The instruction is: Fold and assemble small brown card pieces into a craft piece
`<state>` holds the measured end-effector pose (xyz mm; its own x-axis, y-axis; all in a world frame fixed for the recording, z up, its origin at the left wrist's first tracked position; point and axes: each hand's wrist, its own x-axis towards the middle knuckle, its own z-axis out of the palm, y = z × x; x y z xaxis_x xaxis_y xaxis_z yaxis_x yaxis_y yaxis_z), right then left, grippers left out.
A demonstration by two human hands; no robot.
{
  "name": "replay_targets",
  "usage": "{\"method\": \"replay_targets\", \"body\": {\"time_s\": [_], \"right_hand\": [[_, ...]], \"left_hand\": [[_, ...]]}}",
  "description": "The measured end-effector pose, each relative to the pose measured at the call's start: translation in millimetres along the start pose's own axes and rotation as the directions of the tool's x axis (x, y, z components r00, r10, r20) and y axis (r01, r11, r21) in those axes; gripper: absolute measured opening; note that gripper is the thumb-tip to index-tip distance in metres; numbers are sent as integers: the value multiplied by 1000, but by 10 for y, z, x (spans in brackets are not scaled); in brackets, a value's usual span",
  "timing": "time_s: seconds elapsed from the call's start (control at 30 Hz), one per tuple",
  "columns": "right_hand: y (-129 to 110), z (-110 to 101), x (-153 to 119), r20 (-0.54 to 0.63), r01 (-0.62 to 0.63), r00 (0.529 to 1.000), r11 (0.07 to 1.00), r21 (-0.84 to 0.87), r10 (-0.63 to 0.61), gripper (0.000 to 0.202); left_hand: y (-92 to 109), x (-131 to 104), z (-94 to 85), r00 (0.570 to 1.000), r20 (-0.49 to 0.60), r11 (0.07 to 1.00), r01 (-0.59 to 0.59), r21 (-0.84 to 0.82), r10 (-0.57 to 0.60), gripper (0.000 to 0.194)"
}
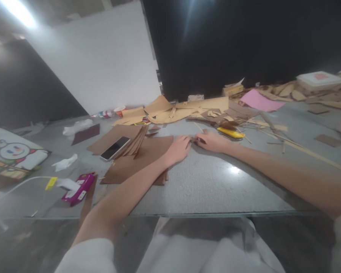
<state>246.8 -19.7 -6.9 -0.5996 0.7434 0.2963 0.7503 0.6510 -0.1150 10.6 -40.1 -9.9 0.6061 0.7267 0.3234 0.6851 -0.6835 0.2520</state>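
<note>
My left hand (179,149) rests low over the tabletop at the right edge of some brown sheets (153,155), its fingers bent together toward the right. Facing it, my right hand (211,141) is closed, thumb and fingers curled in a pinch. A small brown scrap (192,140) sits between the fingertips of both hands; its far side is hidden by the fingers. A phone (115,148) lies on a fanned stack of brown sheets (116,132), left of my left hand. Beyond my right wrist lies a yellow utility knife (231,132).
Tan and brown offcuts (187,110) spread along the back of the glass-topped table (204,185). A pink sheet (260,100) and a white lidded box (320,79) are at back right. On the left are a purple tissue pack (81,187), crumpled tissue (64,163) and a white cable (25,181).
</note>
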Motion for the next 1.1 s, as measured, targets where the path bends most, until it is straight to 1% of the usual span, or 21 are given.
{"method": "replay_targets", "body": {"time_s": [0.37, 0.57, 0.83, 1.1], "right_hand": [[25, 25, 3, 2, 5, 1000, 1000, -5, -5, 33], [22, 27, 3, -10, 11, 1000, 999, -43, -12, 33], [52, 57, 9, -36, 39, 999, 999, -17, -40, 31], [57, 65, 9, -31, 33, 999, 999, -13, -33, 30]], "left_hand": [[-6, 2, 8, 1000, -3, 1000, -6, 8, 6, 34], [-9, -2, 10, 1000, -2, 1000, -2, 9, 2, 33], [-8, 4, 11, 1000, -3, 1000, -7, 16, 7, 32], [-22, 9, 28, 1000, -12, 999, -16, 41, 17, 31]]}}
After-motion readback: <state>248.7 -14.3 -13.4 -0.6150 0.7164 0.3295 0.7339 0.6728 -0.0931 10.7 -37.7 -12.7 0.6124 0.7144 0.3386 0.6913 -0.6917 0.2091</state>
